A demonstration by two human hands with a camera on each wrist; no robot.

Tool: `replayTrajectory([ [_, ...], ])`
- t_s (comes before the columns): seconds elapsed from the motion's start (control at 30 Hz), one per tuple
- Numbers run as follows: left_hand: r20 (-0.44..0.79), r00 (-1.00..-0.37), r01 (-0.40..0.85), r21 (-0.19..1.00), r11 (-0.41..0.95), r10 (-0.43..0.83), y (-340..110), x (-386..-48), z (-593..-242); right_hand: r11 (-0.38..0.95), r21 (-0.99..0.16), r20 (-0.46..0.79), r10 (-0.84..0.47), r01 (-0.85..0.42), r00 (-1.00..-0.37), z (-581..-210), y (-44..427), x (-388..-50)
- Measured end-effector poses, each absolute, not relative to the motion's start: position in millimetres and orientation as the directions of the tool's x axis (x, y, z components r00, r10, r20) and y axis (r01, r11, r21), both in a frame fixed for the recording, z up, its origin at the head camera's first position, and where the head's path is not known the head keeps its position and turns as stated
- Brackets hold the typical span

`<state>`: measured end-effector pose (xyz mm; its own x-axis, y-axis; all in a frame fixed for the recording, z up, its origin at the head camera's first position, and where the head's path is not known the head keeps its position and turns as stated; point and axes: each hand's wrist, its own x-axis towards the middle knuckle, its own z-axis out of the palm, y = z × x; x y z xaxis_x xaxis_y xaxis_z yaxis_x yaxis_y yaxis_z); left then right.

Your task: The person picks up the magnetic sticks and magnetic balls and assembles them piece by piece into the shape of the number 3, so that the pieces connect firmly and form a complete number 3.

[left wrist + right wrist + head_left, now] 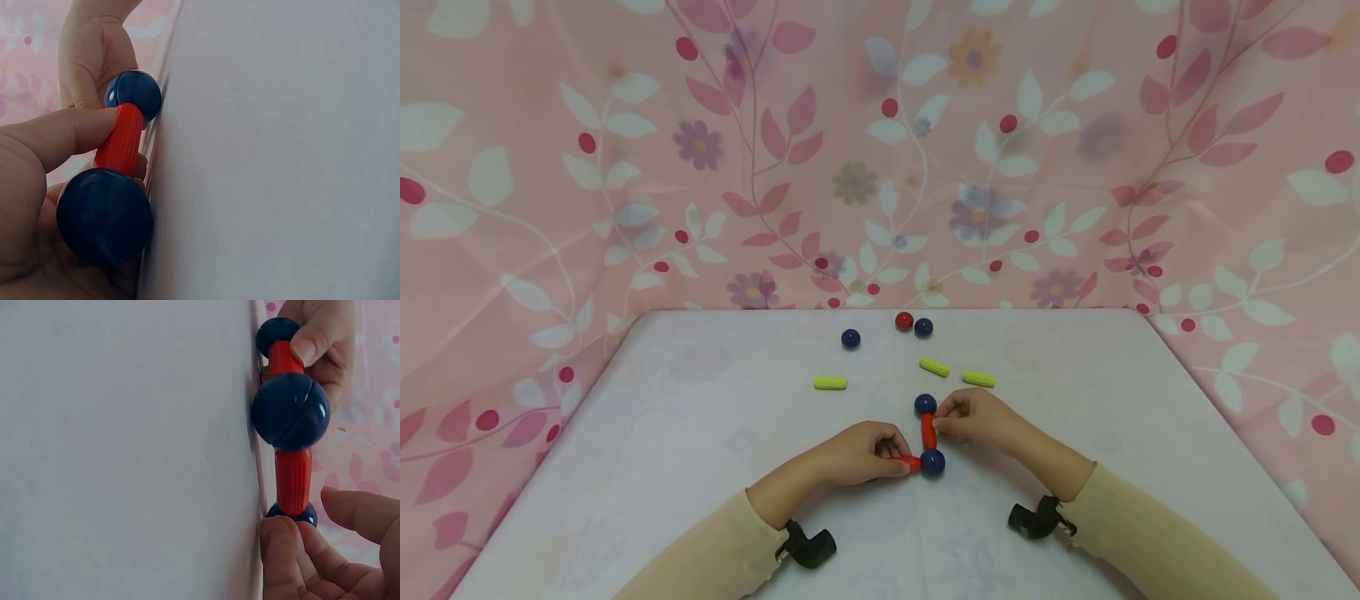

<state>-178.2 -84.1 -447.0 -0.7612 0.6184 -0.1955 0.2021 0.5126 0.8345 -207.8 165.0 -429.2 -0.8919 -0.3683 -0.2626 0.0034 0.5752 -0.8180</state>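
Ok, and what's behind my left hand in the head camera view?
Both wrist views show a shiny, dark-blue plastic-looking ball behind your left hand, at one end of the red ribbed rod it pinches. Anything else there is covered.

In the head view the left fingers hide part of a red rod and the blue ball at its outer end. Right fingers mostly cover another ball in the right wrist view. The head view's lower edge crops both sleeves.

The rods are red, their balls dark blue, the loose sticks lime-yellow, the backdrop pink with flowers.
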Motion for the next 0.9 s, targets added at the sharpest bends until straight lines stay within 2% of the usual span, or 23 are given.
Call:
replayTrajectory([
  [0.5, -0.206, -0.761, 0.189, 0.837, 0.514, 0.615, -83.7, -176.6, -444.6, 0.588, -0.808, -0.198, -0.285, -0.008, -0.938, -413.7, 199.2, -240.3],
  [0.9, -0.201, -0.763, 0.196, 0.834, 0.516, 0.615, -83.6, -176.3, -445.2, 0.624, -0.777, -0.111, -0.267, -0.084, -0.957, -414.6, 222.1, -258.3],
])
